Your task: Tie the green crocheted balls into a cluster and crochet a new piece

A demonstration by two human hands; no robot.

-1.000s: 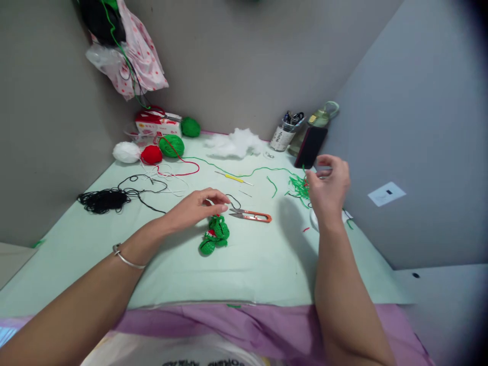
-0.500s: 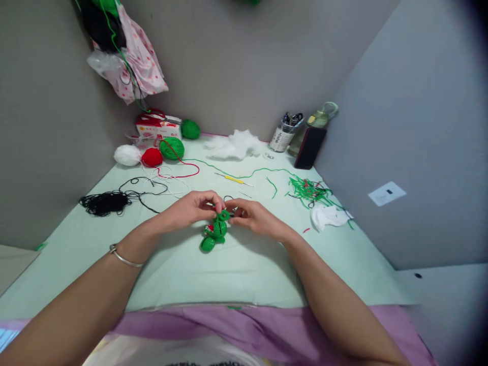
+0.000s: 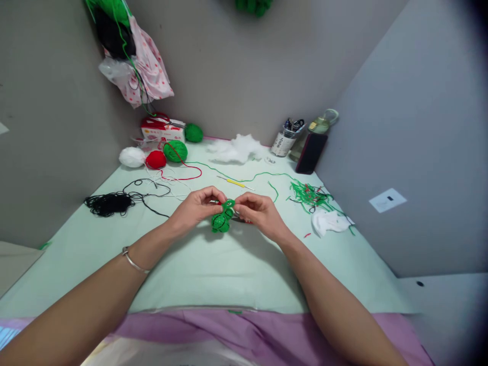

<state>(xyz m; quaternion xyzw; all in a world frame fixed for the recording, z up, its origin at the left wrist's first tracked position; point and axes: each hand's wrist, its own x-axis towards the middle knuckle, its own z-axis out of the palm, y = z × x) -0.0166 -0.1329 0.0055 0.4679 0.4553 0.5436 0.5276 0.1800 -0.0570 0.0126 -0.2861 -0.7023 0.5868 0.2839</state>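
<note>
Between my two hands is a small green crocheted toy [image 3: 220, 222] with dark lines across its rounded parts. My left hand [image 3: 200, 206] pinches the toy's upper left side with thumb and forefinger, and a bit of red shows by those fingertips. On the other side, the thumb and fingers of my right hand [image 3: 261, 213] close on the toy's upper right edge. A dark, thin object with a reddish end [image 3: 241, 220] shows beneath my right fingers; its kind is unclear. Just beyond the hands lies a crochet hook with a yellow grip [image 3: 235, 182].
White [image 3: 131, 157], red [image 3: 156, 159] and green [image 3: 175, 151] yarn balls sit at the back left, near a black yarn bundle [image 3: 110, 204]. White stuffing [image 3: 238, 149] lies at the back. A pen cup [image 3: 283, 143], phone [image 3: 311, 153] and green yarn scraps [image 3: 308, 194] are on the right.
The toy has been lifted and turned, so its red-and-white part no longer shows plainly. My right fingers have come in against its edge. The view has shifted slightly.
</note>
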